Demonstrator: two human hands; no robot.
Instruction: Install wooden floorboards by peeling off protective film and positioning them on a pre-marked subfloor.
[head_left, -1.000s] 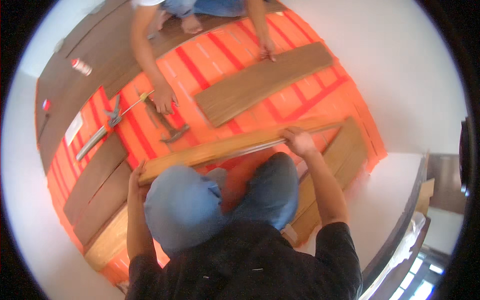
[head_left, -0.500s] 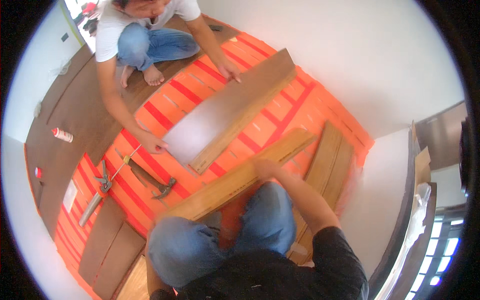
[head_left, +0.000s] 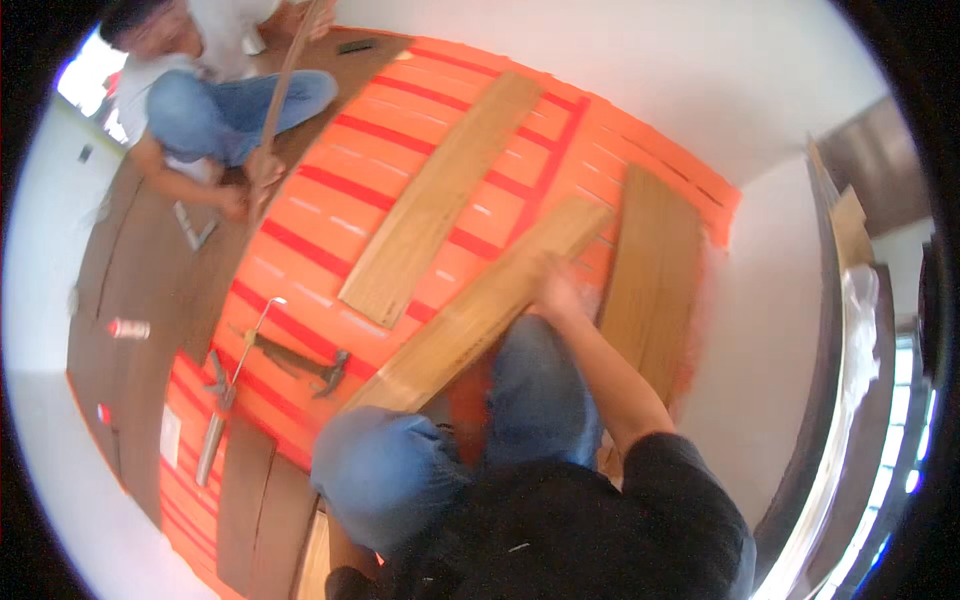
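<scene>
My right hand (head_left: 555, 290), blurred, grips a long light-brown wooden plank (head_left: 460, 305) lying diagonally above my knees. My left forearm (head_left: 345, 540) shows at the lower edge; the hand is hidden behind my knee. Another plank (head_left: 435, 210) lies on orange underlay with red stripes (head_left: 390, 140). Light-brown planks (head_left: 650, 260) lie beside my right leg, darker boards (head_left: 245, 500) to my left. A hammer (head_left: 300, 365) and a caulking gun (head_left: 215, 440) lie on the underlay at the left.
A co-worker (head_left: 200, 110) squats at the upper left on dark flooring, holding a narrow board (head_left: 285, 75) upright. A bottle (head_left: 130, 328) lies on that flooring. White walls (head_left: 740, 70) border the area. Sheets and plastic wrapping (head_left: 860, 300) stand at the right.
The co-worker has let go of the plank on the underlay and now holds a narrow board. My plank has tilted more diagonally, its far end higher in view. The view has turned.
</scene>
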